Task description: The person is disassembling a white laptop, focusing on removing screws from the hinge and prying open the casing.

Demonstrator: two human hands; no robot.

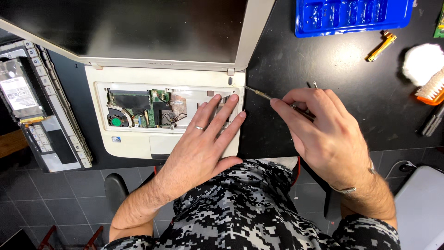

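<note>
White laptop base (125, 146) lies opened, its well showing a fan (116, 121) and circuit board (155, 109); the left hand (203, 143) rests flat, fingers spread, on its right side. Just right of the laptop, the right hand (323, 134) pinches a thin screwdriver (258, 93), tip at the hinge corner; a blue tray (351, 16) sits beyond.

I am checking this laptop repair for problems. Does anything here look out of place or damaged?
The white laptop has no keyboard, so its fan and circuit board lie bare. The removed keyboard lies left of it, a hard drive on top. The left hand presses the case; the right hand holds a screwdriver.
</note>
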